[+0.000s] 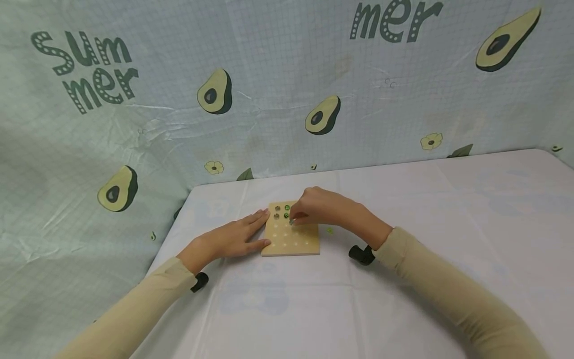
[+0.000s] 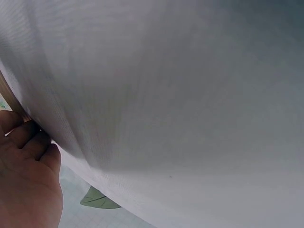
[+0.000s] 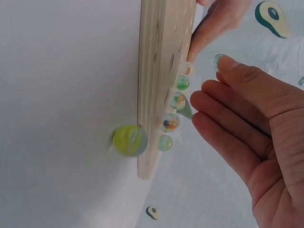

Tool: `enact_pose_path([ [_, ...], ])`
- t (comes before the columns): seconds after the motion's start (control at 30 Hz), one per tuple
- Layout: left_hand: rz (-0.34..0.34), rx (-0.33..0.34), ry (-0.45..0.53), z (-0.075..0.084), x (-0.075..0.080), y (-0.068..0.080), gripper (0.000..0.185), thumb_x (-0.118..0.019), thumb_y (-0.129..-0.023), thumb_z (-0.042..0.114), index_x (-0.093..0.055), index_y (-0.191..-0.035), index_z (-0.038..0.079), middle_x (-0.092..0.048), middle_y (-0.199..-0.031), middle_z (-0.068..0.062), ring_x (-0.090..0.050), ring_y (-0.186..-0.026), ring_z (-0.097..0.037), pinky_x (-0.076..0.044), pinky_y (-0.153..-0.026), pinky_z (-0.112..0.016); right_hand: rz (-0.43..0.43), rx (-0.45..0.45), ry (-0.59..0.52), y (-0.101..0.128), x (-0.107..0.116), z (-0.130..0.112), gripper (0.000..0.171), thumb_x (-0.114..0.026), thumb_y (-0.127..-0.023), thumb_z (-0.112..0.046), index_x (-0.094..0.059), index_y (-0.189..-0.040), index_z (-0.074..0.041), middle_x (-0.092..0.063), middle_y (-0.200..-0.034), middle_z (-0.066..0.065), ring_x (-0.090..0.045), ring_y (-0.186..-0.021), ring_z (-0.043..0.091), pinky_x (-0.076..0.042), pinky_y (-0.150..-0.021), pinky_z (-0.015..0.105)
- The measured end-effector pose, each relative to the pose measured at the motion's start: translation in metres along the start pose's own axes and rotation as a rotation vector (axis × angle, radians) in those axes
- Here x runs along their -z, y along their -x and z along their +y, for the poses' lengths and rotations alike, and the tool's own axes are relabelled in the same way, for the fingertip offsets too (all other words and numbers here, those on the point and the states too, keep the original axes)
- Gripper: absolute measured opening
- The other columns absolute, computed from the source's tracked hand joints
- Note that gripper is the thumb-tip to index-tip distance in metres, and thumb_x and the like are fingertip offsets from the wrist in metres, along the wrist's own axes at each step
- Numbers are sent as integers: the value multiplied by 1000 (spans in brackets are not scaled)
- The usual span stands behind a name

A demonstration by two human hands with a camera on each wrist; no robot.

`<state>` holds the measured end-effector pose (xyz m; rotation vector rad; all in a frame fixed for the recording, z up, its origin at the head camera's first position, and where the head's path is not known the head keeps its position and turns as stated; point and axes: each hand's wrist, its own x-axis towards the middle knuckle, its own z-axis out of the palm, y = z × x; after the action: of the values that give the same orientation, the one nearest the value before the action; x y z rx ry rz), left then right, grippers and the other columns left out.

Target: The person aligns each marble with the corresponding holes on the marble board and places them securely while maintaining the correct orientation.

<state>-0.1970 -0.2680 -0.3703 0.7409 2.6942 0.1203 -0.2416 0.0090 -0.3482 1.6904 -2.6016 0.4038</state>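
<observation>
A square wooden board [image 1: 291,248] with rows of shallow hollows lies on the table. My left hand [image 1: 235,238] rests along its left edge, fingers stretched out and touching it. Over the board's far part, my right hand [image 1: 324,207] pinches a clear glass marble [image 3: 216,61] between thumb and fingertips. In the right wrist view the other fingers bend loosely. Several marbles sit in the board's far hollows, among them a green marble [image 3: 183,82] and a clear marble with orange inside [image 3: 170,123]. My right hand hides part of the board in the head view.
A yellow-green marble [image 3: 128,140] lies on the table just right of the board. White cloth covers the table [image 1: 287,314]. Behind it hangs a pale curtain [image 1: 269,134] printed with avocados. A black wrist device [image 1: 361,255] sits below my right wrist.
</observation>
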Motion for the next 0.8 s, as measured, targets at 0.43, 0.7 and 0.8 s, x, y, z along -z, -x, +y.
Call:
enact_pose_path([
  [0.43,-2,-9,6,-2,1,-1,91,-39,-100,71,-9,-165,16,-9,-171,-6,-14,-156,-24,-26,-121,-50,-9,-32,-51,-23,-4,-8,9,-75,-94,-16,-80,-100,-10,-77,-92,-3,-64,-74,2,-54,-73,19],
  [0.7,-3,-12,19,-3,2,-1,91,-40,-100,71,-10,-165,15,-9,-171,-7,-14,-156,-24,-26,-121,-50,-17,-93,-103,-36,-9,-13,12,-78,-91,-14,-81,-101,-9,-77,-94,-1,-66,-78,6,-55,-77,23],
  [0.8,-6,-14,28,-3,2,-1,91,-40,-99,71,-9,-165,16,-8,-171,-6,-13,-156,-24,-26,-121,-49,-28,-137,-119,-39,-11,-15,13,-78,-91,-13,-81,-102,-9,-77,-96,-1,-66,-79,6,-55,-78,23],
])
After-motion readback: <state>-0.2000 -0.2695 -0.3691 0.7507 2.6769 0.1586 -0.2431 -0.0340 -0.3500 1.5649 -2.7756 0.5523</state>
